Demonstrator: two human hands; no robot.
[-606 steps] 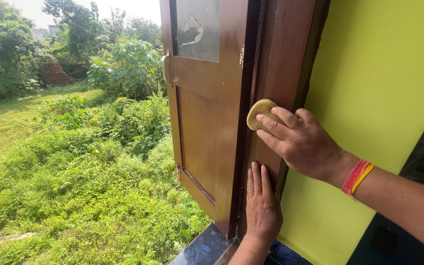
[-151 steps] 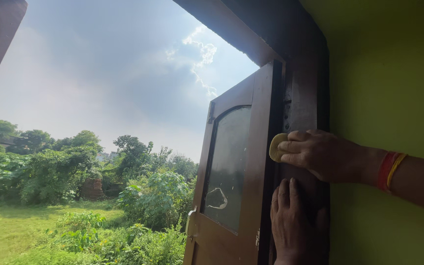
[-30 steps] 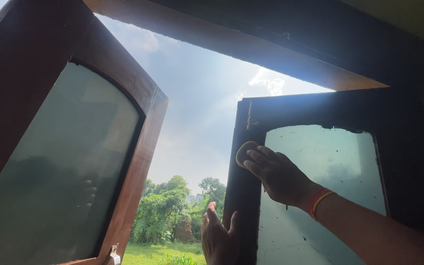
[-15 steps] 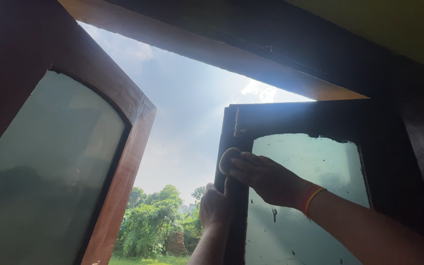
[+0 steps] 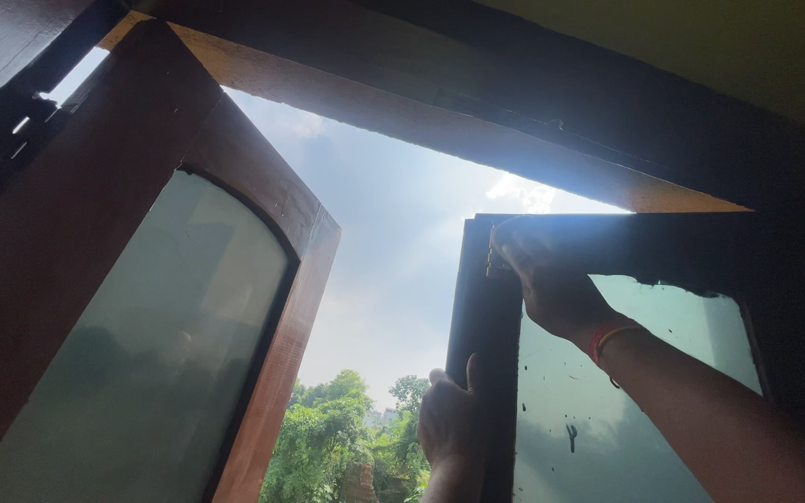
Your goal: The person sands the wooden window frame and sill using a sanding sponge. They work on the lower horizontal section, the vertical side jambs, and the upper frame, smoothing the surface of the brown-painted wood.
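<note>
So the right window shutter point(image 5: 607, 373) is what we're working on, swung open on the right with its dark wooden frame against the sky. Our right hand point(image 5: 552, 284) is pressed flat against the top corner of that frame, fingers together over what should be the small round pad we've been rubbing with, though from here it's in shadow and we can't really make it out. Half a second ago that hand was lower, on the vertical edge next to the glass pane point(image 5: 645, 410); now it's climbed to the top rail, so the upright looks covered and the top edge is getting its turn.

Our left hand point(image 5: 449, 428) is wrapped around the shutter's outer edge lower down, thumb on our side, steadying it, same as a moment ago.

Off to the left is the other shutter point(image 5: 151, 307), wide open, with trees point(image 5: 347, 438) and bright sky between.
</note>
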